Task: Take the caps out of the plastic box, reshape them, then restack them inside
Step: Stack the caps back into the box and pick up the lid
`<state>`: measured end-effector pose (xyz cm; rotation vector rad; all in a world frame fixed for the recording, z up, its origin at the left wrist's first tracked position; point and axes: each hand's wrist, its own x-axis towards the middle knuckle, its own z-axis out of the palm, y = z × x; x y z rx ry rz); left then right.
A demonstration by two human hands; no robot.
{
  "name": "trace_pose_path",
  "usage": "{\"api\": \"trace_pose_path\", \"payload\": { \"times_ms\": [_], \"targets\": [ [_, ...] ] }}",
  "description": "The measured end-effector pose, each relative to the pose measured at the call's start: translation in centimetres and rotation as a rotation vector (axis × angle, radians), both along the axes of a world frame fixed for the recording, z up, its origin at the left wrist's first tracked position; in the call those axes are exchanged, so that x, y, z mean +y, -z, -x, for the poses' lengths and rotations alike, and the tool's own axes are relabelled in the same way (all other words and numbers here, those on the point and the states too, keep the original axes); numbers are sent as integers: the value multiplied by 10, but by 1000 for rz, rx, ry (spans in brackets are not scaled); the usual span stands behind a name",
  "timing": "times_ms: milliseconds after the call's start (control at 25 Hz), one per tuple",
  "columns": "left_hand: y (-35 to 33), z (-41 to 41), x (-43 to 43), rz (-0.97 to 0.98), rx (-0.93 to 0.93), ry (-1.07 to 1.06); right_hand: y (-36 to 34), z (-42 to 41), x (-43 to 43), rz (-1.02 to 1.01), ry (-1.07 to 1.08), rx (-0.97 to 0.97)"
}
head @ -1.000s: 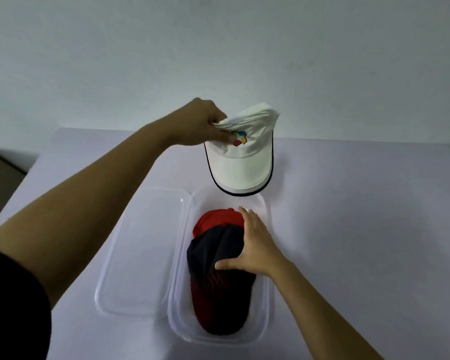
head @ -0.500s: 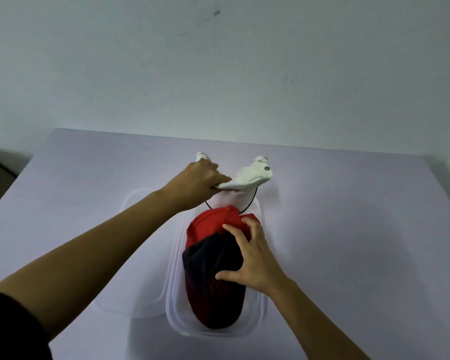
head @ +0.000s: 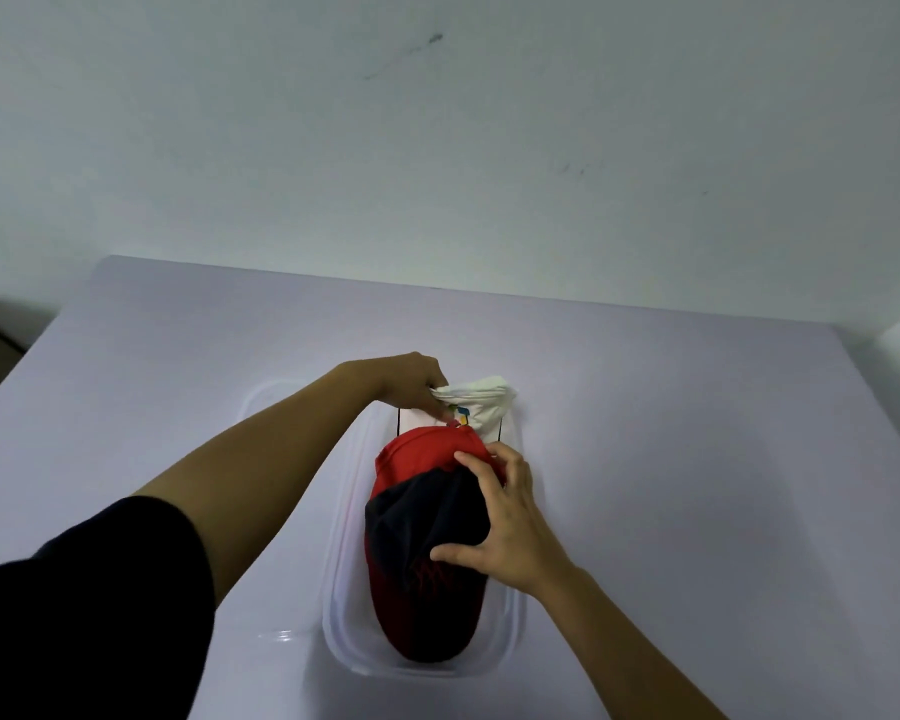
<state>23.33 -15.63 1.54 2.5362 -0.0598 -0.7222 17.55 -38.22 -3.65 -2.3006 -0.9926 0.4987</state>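
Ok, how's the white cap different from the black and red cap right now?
The white cap is bunched up at the far end, pinched by the left hand; the black and red cap lies spread out nearer, under the right hand. Both are in the clear box.

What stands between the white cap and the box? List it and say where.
The red cap and the black cap on it fill most of the box; the right hand grips the black one. The left hand holds the white cap at the far end, beyond the red cap.
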Motion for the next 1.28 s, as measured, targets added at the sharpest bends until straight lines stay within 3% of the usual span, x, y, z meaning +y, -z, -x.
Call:
{"api": "trace_pose_path", "payload": {
  "times_ms": [200,400,560,680,840,960,1080,1160,1280],
  "targets": [
    [37,-4,-6,-67,159,31,-3,-7,5,22,-40,21],
    [50,6,15,287,233,-328,1,-31,4,85,-53,147],
    [50,3,24,43,-34,-117,18,-74,16,-70,195,63],
    [61,6,30,-48,-85,-70,26,-106,31,112,159,-38],
    [68,7,21,-163,-159,-196,26,-120,38,353,149,-209],
    [62,18,12,-129,-313,-368,28,-116,37,223,178,-139],
    [42,52,-10,55,-559,-641,17,-84,22,-129,201,-18],
    [38,83,-34,151,-541,-752,11,-47,17,-250,236,65],
    [63,107,-62,209,-304,-795,26,-7,23,-187,224,143]
  ]
}}
